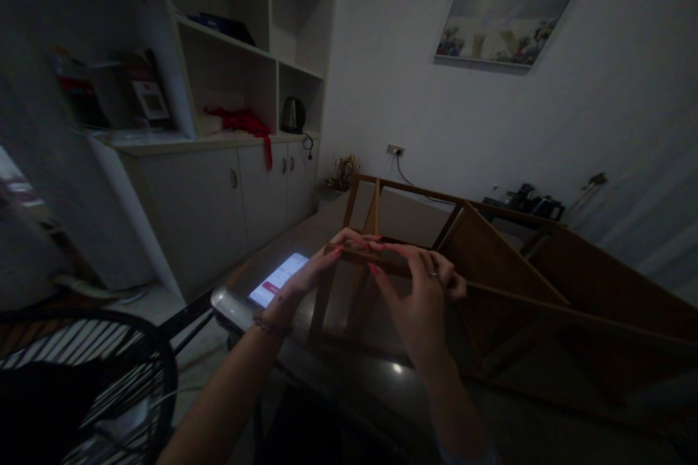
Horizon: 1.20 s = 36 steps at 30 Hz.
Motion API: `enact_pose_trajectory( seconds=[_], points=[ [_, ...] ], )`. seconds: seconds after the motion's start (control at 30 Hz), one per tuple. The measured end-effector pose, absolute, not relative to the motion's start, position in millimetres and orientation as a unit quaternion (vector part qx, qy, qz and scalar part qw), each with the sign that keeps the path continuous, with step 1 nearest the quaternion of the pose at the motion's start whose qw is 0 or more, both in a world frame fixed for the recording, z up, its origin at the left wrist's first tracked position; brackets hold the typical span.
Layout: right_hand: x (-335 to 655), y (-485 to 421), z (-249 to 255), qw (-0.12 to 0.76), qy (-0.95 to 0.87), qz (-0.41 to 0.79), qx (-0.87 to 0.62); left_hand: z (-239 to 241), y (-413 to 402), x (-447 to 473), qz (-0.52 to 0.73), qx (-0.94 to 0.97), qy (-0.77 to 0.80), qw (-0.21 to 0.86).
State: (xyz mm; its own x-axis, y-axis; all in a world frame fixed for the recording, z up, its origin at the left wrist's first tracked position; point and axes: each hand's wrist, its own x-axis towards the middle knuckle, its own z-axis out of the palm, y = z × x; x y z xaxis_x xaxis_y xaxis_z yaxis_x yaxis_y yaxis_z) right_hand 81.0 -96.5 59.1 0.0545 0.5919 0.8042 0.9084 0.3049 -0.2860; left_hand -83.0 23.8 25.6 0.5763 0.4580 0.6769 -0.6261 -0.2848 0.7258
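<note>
On the table (232, 301), in the head view, a wooden frame (507, 261) with slanted inner panels lies directly in front of the person. Its long axis runs from left to right, with the right part swinging closer to the person and passing out of the picture. The left end of the near rail (354, 256) is at the hands; the bulk of the frame extends to the right, past the right hand (422, 283).

Hand positions: the left hand (313, 269) is clamped on the left end of the near rail, thumb on the near face, fingers over the top edge. The right hand grips the same rail just to the right, thumb low on the near side and index finger along the top. The fingertips of the two hands lie close together; whether they touch cannot be determined. Of the two, the right hand is nearer to the panels; the left hand is at the outer corner.

Adjacent items: a phone (278, 280) with a lit screen lies on the table to the left of the left hand, partly covered by the left wrist. The lower members of the frame are in shadow, and their joints cannot be read.
</note>
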Motion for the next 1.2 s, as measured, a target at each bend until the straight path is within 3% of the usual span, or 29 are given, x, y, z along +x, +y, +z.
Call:
enact_pose_trajectory(
  seconds=[0.3,0.57,0.77,1.03,1.2],
  points=[
    [78,-97,53,0.456,-0.639,-0.190,-0.589,37,31,-92,0.415,0.701,-0.102,0.571],
    [76,-97,55,0.445,-0.631,-0.194,-0.606,76,11,-107,0.401,0.788,0.079,0.461],
    [74,-96,54,0.456,-0.619,-0.192,-0.610,79,-4,-95,0.426,0.856,0.174,0.235],
    [75,-96,53,0.439,-0.625,-0.224,-0.605,69,-5,-85,0.507,0.846,0.145,-0.086],
    [76,-96,52,0.431,-0.631,-0.223,-0.606,61,-14,-82,0.511,0.829,0.179,-0.137]
  ],
)
